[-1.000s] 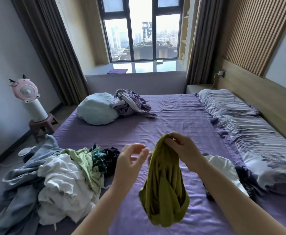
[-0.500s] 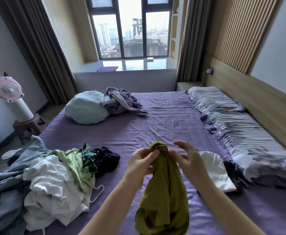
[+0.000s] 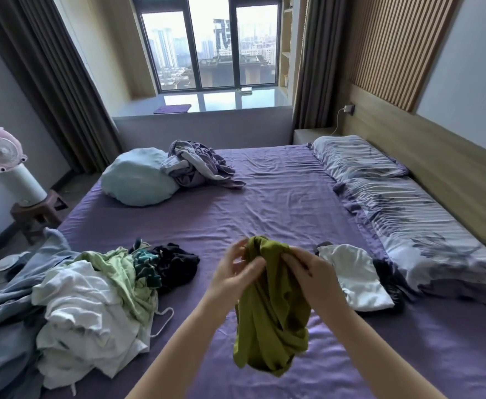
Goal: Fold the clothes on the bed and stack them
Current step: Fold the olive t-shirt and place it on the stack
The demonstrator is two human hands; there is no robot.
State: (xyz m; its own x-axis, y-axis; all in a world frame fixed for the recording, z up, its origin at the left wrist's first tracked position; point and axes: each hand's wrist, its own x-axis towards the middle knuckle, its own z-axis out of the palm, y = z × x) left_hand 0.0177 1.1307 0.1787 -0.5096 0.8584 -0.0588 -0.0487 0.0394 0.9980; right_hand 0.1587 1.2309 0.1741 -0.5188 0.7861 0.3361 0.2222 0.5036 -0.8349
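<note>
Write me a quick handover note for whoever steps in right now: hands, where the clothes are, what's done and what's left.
Hands: left hand and right hand both grip the top of the olive green garment, which hangs bunched above the purple bed.
Clothes: unfolded heap at near left; white piece lying flat at right on something dark; crumpled purple-grey bundle at the far side beside a pale blue pillow.
Done: possibly the white piece; no clear stack yet.
Left: open out and fold the green garment, then fold the heap and stack it all.
</note>
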